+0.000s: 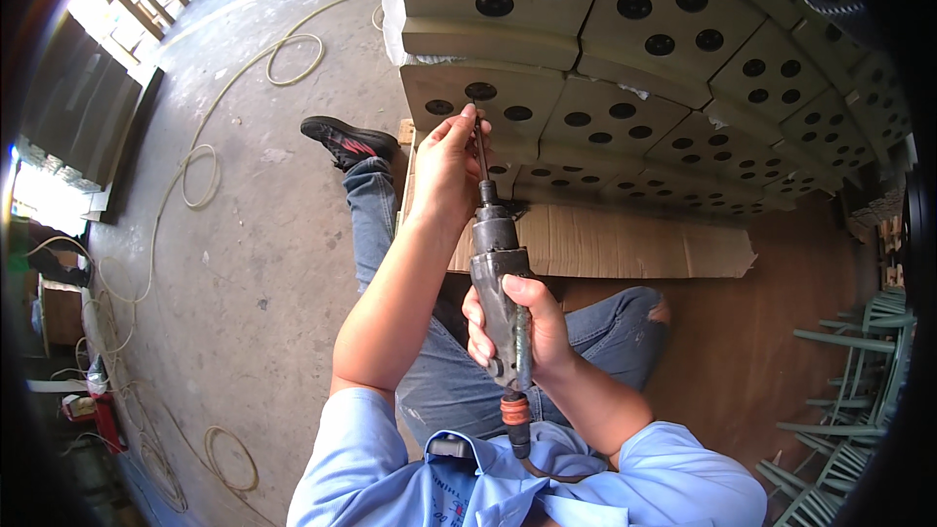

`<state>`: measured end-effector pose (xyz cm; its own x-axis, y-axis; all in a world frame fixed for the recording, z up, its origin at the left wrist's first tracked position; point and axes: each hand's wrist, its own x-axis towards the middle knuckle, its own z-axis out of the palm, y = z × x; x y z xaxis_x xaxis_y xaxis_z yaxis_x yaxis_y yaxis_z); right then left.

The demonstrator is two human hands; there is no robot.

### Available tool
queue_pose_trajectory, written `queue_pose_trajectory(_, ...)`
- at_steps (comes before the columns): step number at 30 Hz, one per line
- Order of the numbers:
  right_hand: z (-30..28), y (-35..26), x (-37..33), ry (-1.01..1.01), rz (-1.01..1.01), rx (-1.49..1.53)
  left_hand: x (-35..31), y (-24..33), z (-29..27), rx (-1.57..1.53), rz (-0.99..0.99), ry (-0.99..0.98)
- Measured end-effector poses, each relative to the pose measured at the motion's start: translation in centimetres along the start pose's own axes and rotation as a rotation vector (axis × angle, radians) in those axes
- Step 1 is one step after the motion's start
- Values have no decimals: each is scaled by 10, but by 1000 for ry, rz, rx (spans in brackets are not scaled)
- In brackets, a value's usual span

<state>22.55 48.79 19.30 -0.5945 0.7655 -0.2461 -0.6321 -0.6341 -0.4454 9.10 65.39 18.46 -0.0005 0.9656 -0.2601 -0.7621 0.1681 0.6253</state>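
Above our lap, our right hand (545, 324) grips the pneumatic screwdriver (496, 278) while our left hand (445, 164) pinches its bit (482, 154) near a black disc (480, 91); we judge neighbouring discs (622, 110) already fitted, this fastening unfinished.

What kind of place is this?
Probably a factory workshop: a power driver in the right hand, stacked pale blocks with round dark spots, and a long thin hose looping across the grey floor.
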Motion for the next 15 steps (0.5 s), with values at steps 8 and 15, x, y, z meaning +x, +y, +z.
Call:
queue_pose_trajectory(8,9,14,9,30,-45,2,6,-1,-6,46,44,-14)
queue_pose_trajectory(15,14,14,13,47,-61,52,6,2,-2,81,46,-12)
